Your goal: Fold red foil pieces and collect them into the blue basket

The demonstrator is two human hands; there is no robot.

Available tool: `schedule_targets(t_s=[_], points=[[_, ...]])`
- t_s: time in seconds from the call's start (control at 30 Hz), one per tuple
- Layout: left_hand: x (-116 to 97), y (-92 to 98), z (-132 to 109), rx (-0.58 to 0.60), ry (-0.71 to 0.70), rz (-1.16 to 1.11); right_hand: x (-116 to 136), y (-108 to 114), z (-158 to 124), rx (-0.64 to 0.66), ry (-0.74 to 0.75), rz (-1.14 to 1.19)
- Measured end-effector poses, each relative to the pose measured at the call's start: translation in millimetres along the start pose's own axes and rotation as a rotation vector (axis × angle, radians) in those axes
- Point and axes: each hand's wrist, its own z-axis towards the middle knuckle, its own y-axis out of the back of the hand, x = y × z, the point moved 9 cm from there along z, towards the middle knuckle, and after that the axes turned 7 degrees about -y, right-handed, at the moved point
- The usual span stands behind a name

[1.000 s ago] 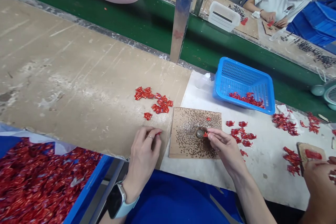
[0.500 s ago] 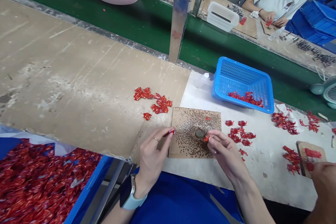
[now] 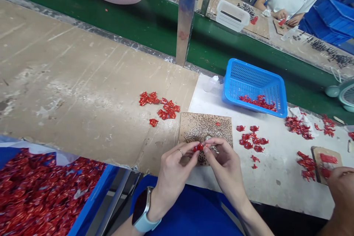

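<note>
Pinching 1 red piece (image 3: 198,148) at lower centre over the brown board (image 3: 221,127), left hand (image 3: 174,171) and right hand (image 3: 225,166) clamp it together, while the blue basket (image 3: 282,97) at right holds few pieces and the lower-left bin (image 3: 94,199) is heaped full.

Left hand (image 3: 173,171) moved right; both hands now pinch red piece (image 3: 198,147) together.

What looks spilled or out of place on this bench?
Loose pieces lie in small heaps on the bench, left and right of the board, outside the basket. Tiny metal bits are strewn over the board. The left hand and right hand pinch one red piece together. Nothing looks broken.
</note>
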Motion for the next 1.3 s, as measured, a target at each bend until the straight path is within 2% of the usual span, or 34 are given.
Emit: schedule_targets(t_s=[0.37, 0.53, 0.63, 0.8, 0.9, 1.0, 1.07, 1.13, 1.23, 1.3], points=[[0, -1.0, -4, -0.001, -0.018, 0.053, -4, -1, 2, 0.02, -0.021, -0.037], [-9, -1.0, -4, 0.018, -0.08, 0.072, 0, -1, 2, 0.03, -0.018, -0.056], [-10, -2.6, -5, 0.03, -0.116, 0.081, -6, 1, 2, 0.047, -0.048, -0.026], [-5, -12.2, -6, 0.093, -0.159, 0.107, -20, 6, 6, 0.042, -0.092, -0.005], [-7, -21.7, -4, 0.159, -0.19, 0.116, -23, 16, 4, -0.044, -0.097, -0.064], [-9, -24.2, 0, 0.206, -0.203, 0.143, -22, 44, -2, -0.179, -0.094, -0.132], [-7, -15.3, 3, 0.197, -0.193, 0.182, -20, 81, -9, -0.316, -0.089, -0.18], [0, 3.9, 8, 0.134, -0.177, 0.24, -20, 131, -18, -0.499, -0.081, -0.238], [15, 44.5, 13, -0.042, -0.146, 0.372, -22, 208, -34, -0.811, -0.076, -0.403], [26, 68.3, 16, -0.148, -0.121, 0.481, -30, 237, -33, -0.855, -0.103, -0.53]])
